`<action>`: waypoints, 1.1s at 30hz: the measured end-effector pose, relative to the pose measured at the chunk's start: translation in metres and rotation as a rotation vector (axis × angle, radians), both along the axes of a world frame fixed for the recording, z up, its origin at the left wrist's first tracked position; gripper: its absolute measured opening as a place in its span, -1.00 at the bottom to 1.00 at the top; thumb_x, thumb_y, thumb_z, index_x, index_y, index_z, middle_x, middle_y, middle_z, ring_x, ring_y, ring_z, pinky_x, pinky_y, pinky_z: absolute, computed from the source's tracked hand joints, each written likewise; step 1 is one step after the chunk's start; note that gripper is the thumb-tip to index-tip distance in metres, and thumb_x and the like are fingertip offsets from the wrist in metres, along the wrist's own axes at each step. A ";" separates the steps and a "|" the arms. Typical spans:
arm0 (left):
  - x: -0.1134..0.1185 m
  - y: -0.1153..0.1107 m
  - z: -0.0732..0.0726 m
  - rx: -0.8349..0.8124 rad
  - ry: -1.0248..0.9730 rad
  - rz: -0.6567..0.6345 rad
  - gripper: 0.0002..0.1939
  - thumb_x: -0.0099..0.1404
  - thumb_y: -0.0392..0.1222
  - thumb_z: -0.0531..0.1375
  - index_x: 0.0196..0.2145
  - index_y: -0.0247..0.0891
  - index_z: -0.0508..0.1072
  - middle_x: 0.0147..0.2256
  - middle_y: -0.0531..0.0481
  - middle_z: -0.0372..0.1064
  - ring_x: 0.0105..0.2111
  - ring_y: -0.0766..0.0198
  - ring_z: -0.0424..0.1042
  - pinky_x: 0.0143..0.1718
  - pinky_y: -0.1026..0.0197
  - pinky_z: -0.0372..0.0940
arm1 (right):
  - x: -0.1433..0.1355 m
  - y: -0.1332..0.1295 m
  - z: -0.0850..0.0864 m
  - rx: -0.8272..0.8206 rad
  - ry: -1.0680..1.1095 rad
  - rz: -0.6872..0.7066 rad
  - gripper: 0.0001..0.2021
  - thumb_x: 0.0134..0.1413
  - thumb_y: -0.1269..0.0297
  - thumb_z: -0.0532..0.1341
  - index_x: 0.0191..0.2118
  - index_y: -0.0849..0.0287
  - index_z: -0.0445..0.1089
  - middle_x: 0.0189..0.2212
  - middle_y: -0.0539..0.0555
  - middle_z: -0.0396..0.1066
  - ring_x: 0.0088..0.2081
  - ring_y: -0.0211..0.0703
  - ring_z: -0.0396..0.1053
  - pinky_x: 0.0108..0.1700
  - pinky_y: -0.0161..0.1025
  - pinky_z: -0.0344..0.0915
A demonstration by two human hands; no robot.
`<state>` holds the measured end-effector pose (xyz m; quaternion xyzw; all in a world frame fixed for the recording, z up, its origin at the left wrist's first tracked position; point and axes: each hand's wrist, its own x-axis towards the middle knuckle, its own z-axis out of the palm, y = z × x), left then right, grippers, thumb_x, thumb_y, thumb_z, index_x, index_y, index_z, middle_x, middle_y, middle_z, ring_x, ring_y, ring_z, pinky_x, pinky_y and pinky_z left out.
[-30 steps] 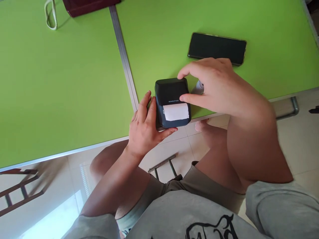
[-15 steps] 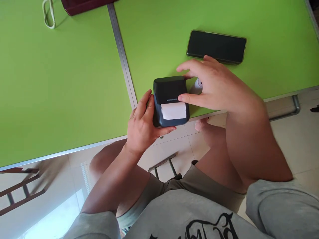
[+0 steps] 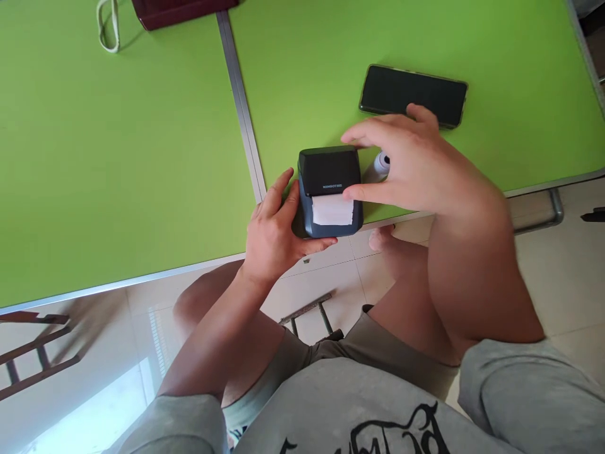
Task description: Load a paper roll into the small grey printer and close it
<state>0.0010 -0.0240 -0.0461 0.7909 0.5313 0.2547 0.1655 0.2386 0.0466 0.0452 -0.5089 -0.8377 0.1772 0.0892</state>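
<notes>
A small dark blue and black label printer (image 3: 329, 171) sits at the front edge of the green table, a strip of white paper (image 3: 332, 210) showing in its front. My left hand (image 3: 271, 236) grips it from the left and below, its thumb along the front side. On the right, my right hand (image 3: 411, 157) is spread, with the thumb tip touching the front of the lid beside the paper. Its index finger reaches out near the printer's back right corner. Partly hidden beneath that hand lies a white roll (image 3: 379, 164) with a dark core.
A dark phone (image 3: 413, 93) lies behind my right hand. Farther back on the left is a maroon case (image 3: 184, 9) near a white loop of cord (image 3: 108, 28). A metal strip (image 3: 239, 94) crosses the green table (image 3: 127, 157). Stool legs (image 3: 38, 350) stand below.
The view has shifted slightly, so the printer, phone and table strip appear a little farther right. Both hands keep nearly the same places around the printer.
</notes>
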 end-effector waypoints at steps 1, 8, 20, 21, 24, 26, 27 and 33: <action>0.000 0.000 0.001 -0.010 0.004 0.003 0.12 0.14 0.65 0.17 0.39 -0.19 0.25 0.39 -0.36 0.18 0.35 -0.24 0.32 0.31 -0.17 0.37 | -0.001 -0.001 0.004 0.042 -0.014 -0.020 -0.60 0.08 0.11 0.39 0.06 -0.08 0.46 0.10 0.11 0.54 0.18 0.25 0.41 0.26 0.27 0.21; 0.000 -0.001 0.001 -0.030 0.051 0.006 0.19 0.13 0.69 0.11 0.43 -0.25 0.20 0.39 -0.38 0.20 0.35 -0.27 0.31 0.30 -0.16 0.34 | -0.021 -0.011 0.017 0.250 0.081 -0.188 -0.79 0.27 0.29 0.18 -0.08 0.08 0.54 -0.36 0.04 0.59 -0.38 -0.04 0.48 -0.17 -0.07 0.32; 0.007 -0.006 0.003 0.020 0.108 0.019 0.11 0.28 0.62 0.04 0.41 -0.38 0.19 0.37 -0.41 0.25 0.32 -0.19 0.37 0.23 -0.08 0.36 | -0.041 -0.002 0.004 0.082 -0.399 0.012 -0.60 0.19 0.33 0.15 0.10 -0.10 0.49 -0.25 0.11 0.65 -0.30 0.21 0.56 -0.49 -0.12 0.01; 0.007 -0.006 0.003 0.017 0.108 0.016 0.11 0.28 0.62 0.03 0.41 -0.39 0.19 0.37 -0.41 0.25 0.32 -0.19 0.37 0.24 -0.07 0.36 | -0.043 -0.001 0.005 0.072 -0.423 0.011 -0.57 0.17 0.35 0.16 0.12 -0.09 0.48 -0.25 0.12 0.65 -0.31 0.23 0.55 -0.49 -0.11 0.03; 0.008 -0.006 0.004 -0.005 0.108 0.016 0.12 0.27 0.63 0.04 0.41 -0.39 0.20 0.37 -0.41 0.25 0.33 -0.19 0.36 0.25 -0.08 0.35 | -0.049 0.003 0.006 0.040 -0.456 -0.011 -0.56 0.14 0.36 0.19 0.12 -0.11 0.49 -0.24 0.15 0.64 -0.33 0.23 0.55 -0.47 -0.11 0.12; 0.008 -0.006 0.004 -0.020 0.107 0.016 0.12 0.27 0.63 0.05 0.41 -0.38 0.20 0.38 -0.40 0.24 0.33 -0.19 0.35 0.26 -0.07 0.34 | -0.053 0.005 0.008 0.022 -0.451 -0.031 -0.59 0.14 0.34 0.22 0.10 -0.11 0.50 -0.23 0.15 0.63 -0.31 0.23 0.55 -0.44 -0.09 0.18; 0.009 -0.006 0.004 -0.023 0.105 0.012 0.11 0.27 0.62 0.05 0.41 -0.38 0.20 0.38 -0.40 0.23 0.33 -0.18 0.35 0.27 -0.07 0.34 | -0.054 0.004 0.010 0.017 -0.448 -0.045 -0.60 0.14 0.33 0.23 0.09 -0.11 0.50 -0.23 0.16 0.63 -0.29 0.26 0.55 -0.43 -0.07 0.20; 0.008 -0.007 0.003 0.003 0.099 -0.003 0.15 0.27 0.65 -0.01 0.38 -0.46 0.23 0.36 -0.44 0.25 0.31 -0.17 0.38 0.28 -0.05 0.32 | -0.027 -0.006 0.028 0.010 -0.028 -0.167 -0.56 0.00 0.23 0.35 0.06 -0.18 0.47 -0.07 -0.01 0.63 -0.35 -0.01 0.50 -0.34 -0.03 0.32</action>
